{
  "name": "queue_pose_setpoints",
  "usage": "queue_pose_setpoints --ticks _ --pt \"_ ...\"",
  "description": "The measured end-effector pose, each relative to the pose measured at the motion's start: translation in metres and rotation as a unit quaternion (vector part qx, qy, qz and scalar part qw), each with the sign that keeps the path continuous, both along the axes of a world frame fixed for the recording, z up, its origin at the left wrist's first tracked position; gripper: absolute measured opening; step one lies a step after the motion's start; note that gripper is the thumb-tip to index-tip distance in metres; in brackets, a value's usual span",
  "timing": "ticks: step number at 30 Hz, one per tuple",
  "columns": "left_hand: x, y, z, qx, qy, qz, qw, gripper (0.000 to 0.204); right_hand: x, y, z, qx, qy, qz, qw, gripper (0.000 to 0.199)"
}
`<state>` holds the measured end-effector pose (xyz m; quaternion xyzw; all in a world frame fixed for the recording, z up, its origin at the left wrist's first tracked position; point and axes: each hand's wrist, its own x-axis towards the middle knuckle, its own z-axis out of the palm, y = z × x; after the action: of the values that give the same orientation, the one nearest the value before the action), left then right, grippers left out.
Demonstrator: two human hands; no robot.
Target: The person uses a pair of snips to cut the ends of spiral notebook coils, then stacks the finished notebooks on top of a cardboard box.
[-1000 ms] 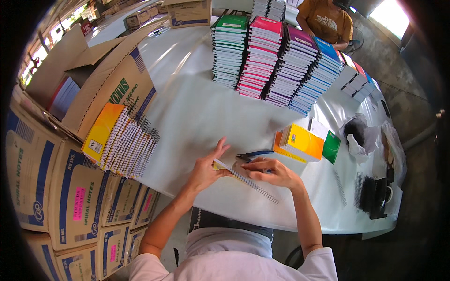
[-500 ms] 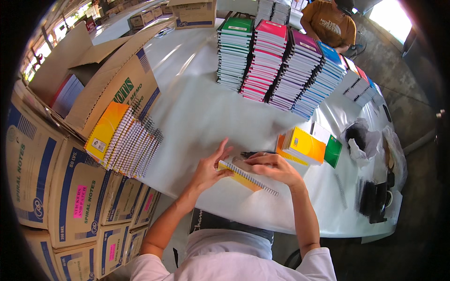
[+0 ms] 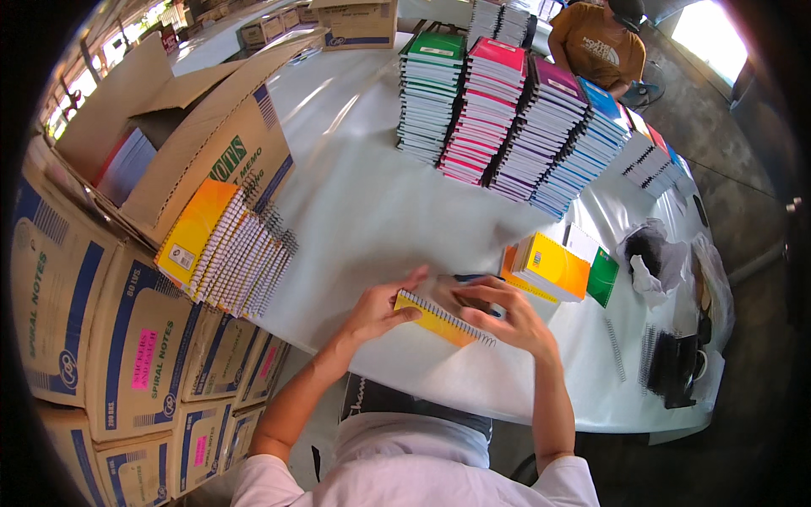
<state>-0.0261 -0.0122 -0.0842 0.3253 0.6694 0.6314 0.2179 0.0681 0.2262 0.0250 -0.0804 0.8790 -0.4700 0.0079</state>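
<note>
In front of me a yellow spiral notebook (image 3: 435, 319) stands tilted on its edge, with a wire coil (image 3: 486, 340) along its upper side. The coil's loose end sticks out past the right end of the notebook. My left hand (image 3: 382, 311) grips the left end, thumb on the yellow cover and fingers behind. My right hand (image 3: 504, 314) is curled, somewhat blurred, just above the coil's right part. Something dark shows by its fingers, too smeared to name. Beyond that hand, a dark slim tool (image 3: 469, 277) lies partly hidden on the table.
Yellow notebooks (image 3: 553, 266) lie to the right, beside a green one (image 3: 602, 277). Loose wire coils (image 3: 615, 348) rest nearby. Tall notebook stacks (image 3: 494, 110) stand at the back. Coiled yellow notebooks (image 3: 207, 241) and cartons (image 3: 139, 338) fill the left. A person (image 3: 596, 46) sits beyond.
My right hand has shifted slightly down and right and curled, with a dark thing now showing at its fingers. The left hand keeps its grip on the notebook.
</note>
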Motion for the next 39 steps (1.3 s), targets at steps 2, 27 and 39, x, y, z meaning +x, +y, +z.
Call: queue_pose_setpoints --ticks 2,27,39 --pt "-0.008 -0.003 0.008 -0.058 0.033 -0.033 0.997 0.064 0.03 0.02 0.005 0.029 0.042 -0.035 0.998 0.043" --pt "0.016 0.0 0.02 -0.263 0.353 0.237 0.866 0.064 0.022 -0.059 -0.044 0.225 0.224 -0.088 0.944 0.045" --pt "0.016 0.0 0.033 -0.269 0.395 0.232 0.848 0.083 0.005 -0.054 -0.038 0.047 0.029 0.019 0.998 0.033"
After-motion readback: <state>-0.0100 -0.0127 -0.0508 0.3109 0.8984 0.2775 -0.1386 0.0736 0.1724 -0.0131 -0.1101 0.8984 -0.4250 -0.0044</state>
